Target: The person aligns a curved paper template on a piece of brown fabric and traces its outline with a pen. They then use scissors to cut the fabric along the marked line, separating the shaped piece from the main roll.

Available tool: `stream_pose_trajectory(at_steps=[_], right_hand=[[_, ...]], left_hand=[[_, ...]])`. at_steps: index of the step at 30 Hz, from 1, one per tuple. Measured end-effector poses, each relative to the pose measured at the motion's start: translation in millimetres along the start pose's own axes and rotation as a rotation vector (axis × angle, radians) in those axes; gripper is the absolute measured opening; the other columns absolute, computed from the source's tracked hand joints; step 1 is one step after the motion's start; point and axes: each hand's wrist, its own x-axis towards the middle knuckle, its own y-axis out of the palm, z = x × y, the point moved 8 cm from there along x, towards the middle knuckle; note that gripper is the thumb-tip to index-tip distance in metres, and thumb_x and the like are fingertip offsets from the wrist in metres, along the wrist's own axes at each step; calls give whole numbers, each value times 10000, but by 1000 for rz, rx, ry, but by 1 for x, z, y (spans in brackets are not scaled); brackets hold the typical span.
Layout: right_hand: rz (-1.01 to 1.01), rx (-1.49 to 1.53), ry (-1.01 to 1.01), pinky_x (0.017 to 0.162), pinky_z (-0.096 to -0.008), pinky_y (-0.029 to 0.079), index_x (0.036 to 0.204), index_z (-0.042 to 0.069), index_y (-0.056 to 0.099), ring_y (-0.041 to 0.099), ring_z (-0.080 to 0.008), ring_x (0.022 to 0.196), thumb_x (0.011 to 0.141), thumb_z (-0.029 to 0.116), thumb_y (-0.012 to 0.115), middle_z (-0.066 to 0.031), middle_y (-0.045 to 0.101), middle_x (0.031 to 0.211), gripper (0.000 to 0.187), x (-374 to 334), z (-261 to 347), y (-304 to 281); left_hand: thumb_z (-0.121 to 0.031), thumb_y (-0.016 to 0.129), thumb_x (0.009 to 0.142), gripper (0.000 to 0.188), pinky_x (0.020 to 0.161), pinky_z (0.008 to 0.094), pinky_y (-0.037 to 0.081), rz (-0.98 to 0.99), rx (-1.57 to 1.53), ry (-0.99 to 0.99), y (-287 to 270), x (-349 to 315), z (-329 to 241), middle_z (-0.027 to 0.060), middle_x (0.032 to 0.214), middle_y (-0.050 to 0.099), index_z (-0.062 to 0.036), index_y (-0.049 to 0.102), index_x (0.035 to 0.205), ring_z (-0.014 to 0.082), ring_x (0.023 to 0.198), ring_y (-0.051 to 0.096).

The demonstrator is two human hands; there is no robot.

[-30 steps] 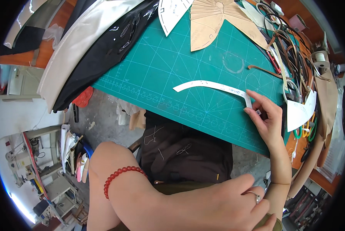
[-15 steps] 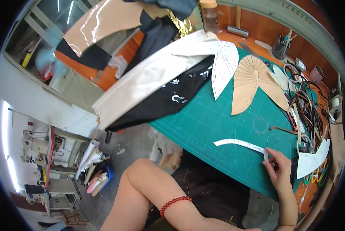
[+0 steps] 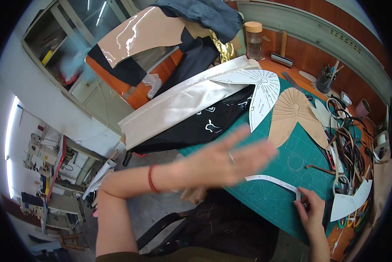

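My left hand [image 3: 226, 159], blurred by motion, hangs over the near left edge of the green cutting mat [image 3: 266, 205]. Its fingers are stretched out and hold nothing; a ring shows on one finger and a red bead bracelet [image 3: 152, 178] circles the wrist. Fingers and thumb of my right hand [image 3: 310, 207] pinch the right end of a narrow, curved white paper strip [image 3: 272, 179] lying on the mat. The strip's left end is just below my left hand. Farther back lie a white winged paper pattern [image 3: 266, 89] and a similar tan piece [image 3: 295, 111] with fanned lines.
Cream material [image 3: 174, 109] and glossy black material [image 3: 196, 126] cover the mat's left side. Cords and straps [image 3: 349, 131] crowd the right edge, near a white pattern piece [image 3: 351, 201]. A hammer [image 3: 282, 54], a lidded jar [image 3: 253, 41] and a pen holder [image 3: 326, 81] stand behind.
My left hand has swung up from the lower edge to above the mat, its fingers spread. My right hand keeps its pinch on the strip. The whole view has shifted a little.
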Motion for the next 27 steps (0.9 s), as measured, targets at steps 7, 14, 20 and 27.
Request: stream_pose_trajectory(at_steps=[7, 14, 20, 27], right_hand=[[-6, -3, 2, 486, -286, 405, 1099, 43, 646, 521, -183, 527, 696, -14, 745, -78, 535, 664, 420, 2, 2, 2], [6, -19, -2, 480, -289, 406, 1094, 42, 649, 521, -183, 521, 695, -13, 750, -74, 537, 662, 415, 4, 3, 0], [5, -22, 15, 481, -289, 404, 1089, 42, 652, 518, -183, 521, 697, -14, 749, -73, 535, 660, 408, 4, 3, 1], [-1, -19, 2, 483, -283, 395, 1094, 41, 649, 506, -174, 522, 697, -25, 740, -69, 520, 658, 413, 2, 3, -1]], left_hand=[[-185, 713, 723, 678, 1165, 533, 139, 229, 617, -384, 9, -79, 202, 108, 1508, 334, -89, 479, 1352, 293, 1434, 245], [-179, 719, 723, 703, 1070, 622, 263, 427, 916, -713, -28, -131, 313, 94, 1542, 253, -214, 461, 1376, 363, 1398, 284], [-362, 541, 910, 347, 953, 473, 418, 238, 619, -814, -48, -156, 376, 99, 1216, 604, -165, 613, 1187, 331, 1174, 541], [-541, 449, 961, 564, 809, 275, 412, -193, -291, -1246, -90, -160, 407, -18, 857, 610, -18, 660, 953, 83, 838, 510]])
